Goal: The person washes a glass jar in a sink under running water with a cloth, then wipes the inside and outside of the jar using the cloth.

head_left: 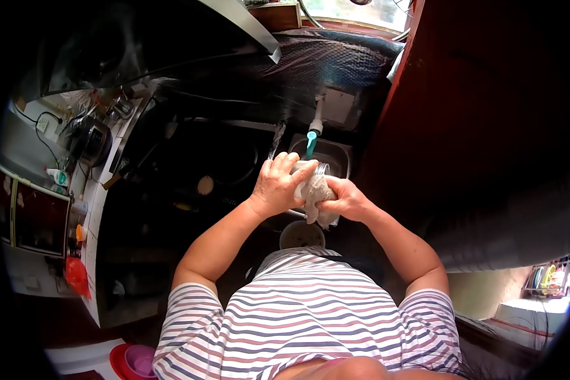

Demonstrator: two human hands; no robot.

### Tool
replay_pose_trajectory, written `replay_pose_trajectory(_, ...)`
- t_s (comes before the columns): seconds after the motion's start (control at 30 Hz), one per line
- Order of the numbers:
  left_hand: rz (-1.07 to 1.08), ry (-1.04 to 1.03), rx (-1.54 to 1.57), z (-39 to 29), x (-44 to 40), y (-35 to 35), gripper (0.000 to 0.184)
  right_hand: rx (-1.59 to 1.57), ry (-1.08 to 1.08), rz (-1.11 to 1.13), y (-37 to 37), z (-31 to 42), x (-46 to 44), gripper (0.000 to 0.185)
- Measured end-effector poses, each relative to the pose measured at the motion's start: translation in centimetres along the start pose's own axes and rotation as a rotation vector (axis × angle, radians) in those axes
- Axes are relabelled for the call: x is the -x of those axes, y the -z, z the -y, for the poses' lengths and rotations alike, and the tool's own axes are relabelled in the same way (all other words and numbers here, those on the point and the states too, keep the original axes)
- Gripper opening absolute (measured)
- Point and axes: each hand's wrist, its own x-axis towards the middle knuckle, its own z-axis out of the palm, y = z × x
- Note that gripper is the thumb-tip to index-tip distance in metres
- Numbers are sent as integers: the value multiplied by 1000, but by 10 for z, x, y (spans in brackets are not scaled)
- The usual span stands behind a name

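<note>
Over the sink (342, 154), my left hand (278, 183) is closed round a clear jar (323, 168) lying on its side, its threaded rim to the right. My right hand (348, 199) grips a greyish cloth (316, 194), pressed against the jar near its rim. The cloth hangs down and covers much of the jar. Just beyond my hands is a tap with a teal handle (311, 139) on a pale pipe. I cannot make out whether water runs from it.
A round bucket (301, 235) stands below the sink, close to my body. To the left runs a dark counter, with a rice cooker (95, 140) and a red plastic bag (77, 277) further left. A dark red panel (468, 95) rises on the right.
</note>
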Motion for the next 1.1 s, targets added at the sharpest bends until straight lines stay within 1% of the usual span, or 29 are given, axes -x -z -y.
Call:
replay_pose_trajectory(0.03,-2,5,0,2,1,1,78,210,27,3,-1,9,2,30)
replay_pose_trajectory(0.1,73,10,134,7,1,4,80,572,250,-20,-2,5,0,24)
replay_pose_trajectory(0.13,88,6,162,8,0,6,84,642,252,41,1,7,2,22)
replay_pose_trajectory(0.17,93,6,166,9,0,8,84,637,248,40,2,8,4,22)
replay_pose_trajectory(0.23,257,57,380,16,-4,13,87,975,519,96,8,12,4,20)
replay_pose_trajectory(0.27,321,109,537,20,-5,16,89,1087,548,140,13,15,4,17)
replay_pose_trajectory(0.3,535,207,657,19,-12,27,90,1220,629,202,20,23,3,18)
replay_pose_trajectory(0.37,700,283,991,33,-7,15,94,1367,789,280,25,36,2,16)
replay_pose_trajectory(0.4,734,281,1048,36,-8,14,99,1366,787,276,25,40,1,16)
replay_pose_trajectory(0.43,738,280,1048,38,-10,14,99,1395,854,283,25,44,0,17)
replay_pose_trajectory(0.47,854,375,1322,39,-12,14,100,1424,923,290,25,47,-1,18)
replay_pose_trajectory(0.5,965,474,1597,39,-12,15,102,1422,922,289,25,49,-2,18)
replay_pose_trajectory(0.53,985,530,1747,40,-11,12,102,1400,925,203,27,51,-3,20)
replay_pose_trajectory(0.57,1054,618,1797,47,-11,17,101,1378,926,116,28,54,-5,22)
replay_pose_trajectory(0.6,1002,617,1910,47,-9,21,101,1413,908,-58,28,60,-7,29)
replay_pose_trajectory(0.63,944,613,2022,46,-5,24,101,1343,845,-243,38,52,-13,31)
replay_pose_trajectory(0.7,887,531,1862,43,3,28,104,1028,578,-500,62,28,-23,31)
replay_pose_trajectory(0.77,849,522,1851,47,16,24,106,613,287,-556,67,36,-16,31)
replay_pose_trajectory(0.8,784,491,1823,49,20,23,105,609,271,-539,68,38,-13,29)
replay_pose_trajectory(0.83,720,455,1791,51,22,23,103,749,352,-526,69,40,-11,29)
replay_pose_trajectory(0.9,698,498,1774,52,26,26,102,1002,486,-546,72,30,-13,31)
replay_pose_trajectory(0.93,682,514,1782,49,26,27,102,1028,445,-548,70,25,-13,35)
replay_pose_trajectory(0.97,666,530,1789,47,26,28,102,1028,448,-543,70,21,-13,35)
replay_pose_trajectory(1.03,637,518,1775,48,29,23,102,660,249,-437,69,18,-15,33)
replay_pose_trajectory(1.07,616,503,1763,49,30,22,102,294,251,-465,67,17,-18,31)
replay_pose_trajectory(1.1,613,506,1762,49,30,24,102,-40,181,-396,70,19,-19,26)
